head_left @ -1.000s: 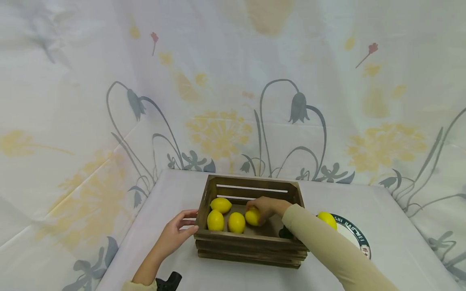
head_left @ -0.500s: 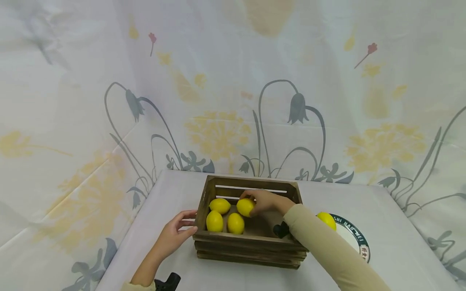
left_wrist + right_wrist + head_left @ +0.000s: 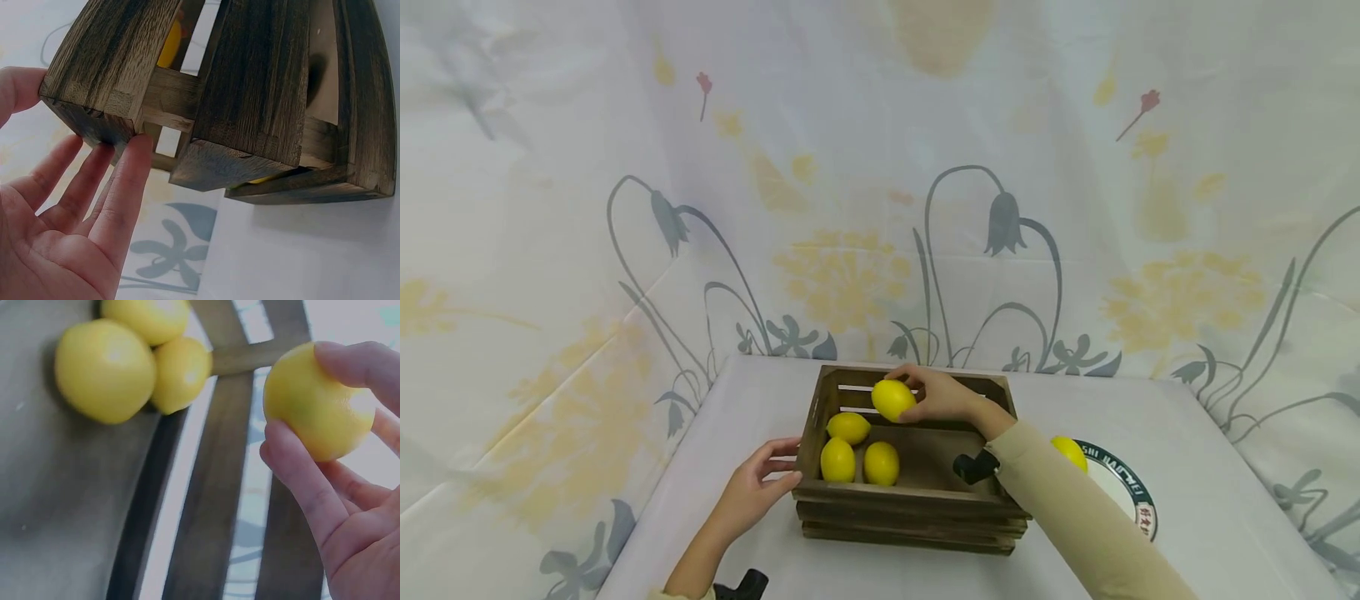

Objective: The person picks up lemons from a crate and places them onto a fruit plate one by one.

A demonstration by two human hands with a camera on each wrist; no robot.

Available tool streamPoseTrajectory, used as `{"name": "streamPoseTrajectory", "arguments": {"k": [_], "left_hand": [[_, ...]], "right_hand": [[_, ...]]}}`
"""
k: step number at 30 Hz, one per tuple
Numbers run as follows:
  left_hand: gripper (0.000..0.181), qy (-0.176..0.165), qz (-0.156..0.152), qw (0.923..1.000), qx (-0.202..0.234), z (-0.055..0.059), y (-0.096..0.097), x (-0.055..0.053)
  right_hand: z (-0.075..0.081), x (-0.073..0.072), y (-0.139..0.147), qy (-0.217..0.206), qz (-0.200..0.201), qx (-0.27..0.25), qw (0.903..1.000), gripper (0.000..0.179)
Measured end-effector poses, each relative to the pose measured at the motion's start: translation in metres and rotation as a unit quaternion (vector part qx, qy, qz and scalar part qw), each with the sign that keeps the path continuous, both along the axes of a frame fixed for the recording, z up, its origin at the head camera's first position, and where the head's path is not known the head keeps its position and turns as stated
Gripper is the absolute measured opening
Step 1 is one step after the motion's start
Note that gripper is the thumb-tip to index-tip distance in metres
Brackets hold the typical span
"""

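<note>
In the head view my right hand (image 3: 945,395) holds a yellow lemon (image 3: 893,401) between thumb and fingers, raised near the back wall of the wooden crate (image 3: 917,496). The right wrist view shows the thumb and fingertips around this lemon (image 3: 319,403). Three other lemons lie together in the crate's left half, one (image 3: 848,427) behind two in front. My left hand (image 3: 752,492) is at the crate's left end. Its extended fingertips touch the crate's slatted end (image 3: 94,115) in the left wrist view, the fingers spread and fairly straight.
Right of the crate, a white plate with a dark green lettered rim (image 3: 1123,471) bears a lemon (image 3: 1069,452); my right sleeve (image 3: 1075,508) partly covers both. The table has a white cover (image 3: 700,417), with flower-printed cloth walls (image 3: 865,167) behind and beside it.
My right hand has lifted the lemon off the crate's floor and carried it up, back and slightly left. The left hand stays against the crate's left end.
</note>
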State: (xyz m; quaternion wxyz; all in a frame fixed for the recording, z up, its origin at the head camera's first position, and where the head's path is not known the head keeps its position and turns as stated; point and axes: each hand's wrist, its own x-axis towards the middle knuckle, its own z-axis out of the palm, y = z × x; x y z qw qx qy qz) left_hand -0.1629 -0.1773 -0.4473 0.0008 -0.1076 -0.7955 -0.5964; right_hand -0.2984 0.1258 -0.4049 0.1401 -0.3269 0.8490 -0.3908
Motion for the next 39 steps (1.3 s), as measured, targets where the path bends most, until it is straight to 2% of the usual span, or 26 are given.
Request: {"name": "streamPoseTrajectory", "arguments": {"k": [6, 10, 14, 21, 27, 30, 34, 37, 39], "left_hand": [[0.042, 0.003, 0.004, 1.0000, -0.001, -0.002, 0.001, 0.001], [0.042, 0.007, 0.005, 1.0000, -0.003, -0.003, 0.001, 0.001], [0.043, 0.009, 0.001, 1.0000, -0.001, -0.003, 0.001, 0.001], [0.042, 0.009, 0.003, 0.9999, -0.009, -0.005, 0.001, 0.000], [0.042, 0.007, 0.009, 0.9998, -0.014, -0.006, 0.000, -0.002], [0.042, 0.006, 0.008, 0.9998, -0.016, -0.006, 0.000, -0.002], [0.042, -0.001, 0.009, 0.9999, -0.010, -0.005, 0.000, -0.001], [0.042, -0.006, 0.011, 0.9999, -0.009, -0.004, 0.000, -0.001], [0.042, -0.008, 0.014, 0.9998, -0.012, -0.004, 0.000, -0.001]], "right_hand": [[0.012, 0.009, 0.004, 0.003, -0.030, -0.040, 0.9988, 0.060], [0.021, 0.015, 0.008, -0.012, -0.070, -0.068, 0.9951, 0.061], [0.029, 0.019, 0.013, -0.019, -0.115, -0.108, 0.9873, 0.065], [0.033, 0.024, 0.027, 0.009, -0.167, -0.145, 0.9751, 0.065], [0.037, 0.034, 0.038, 0.019, -0.202, -0.177, 0.9629, 0.065], [0.048, 0.047, 0.040, 0.019, -0.221, -0.187, 0.9570, 0.064], [0.050, 0.054, 0.046, 0.015, -0.249, -0.187, 0.9504, 0.065], [0.041, 0.051, 0.055, 0.017, -0.265, -0.187, 0.9458, 0.067], [0.041, 0.053, 0.058, 0.024, -0.272, -0.190, 0.9430, 0.067]]}}
